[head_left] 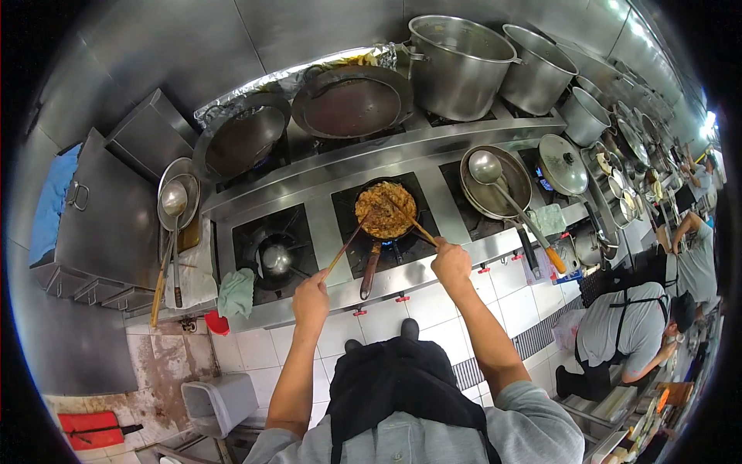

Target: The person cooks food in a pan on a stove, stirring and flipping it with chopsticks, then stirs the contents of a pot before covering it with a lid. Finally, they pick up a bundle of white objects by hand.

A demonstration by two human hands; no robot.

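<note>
Pan (385, 210) of fried food is sitting on the middle near burner. Left hand (311, 298) is gripping one stick (345, 247), right hand (450, 259) gripping another stick (410, 220), both tips crossing in the food. Green rag (236, 292) is lying left of it, ladle (502, 193) in the empty pan (495, 183) right. Big pots (457, 66) are standing far.

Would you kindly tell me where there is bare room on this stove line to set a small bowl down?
The steel strip between the open burner and the frying pan is bare. The back row is crowded with woks and stockpots.
</note>
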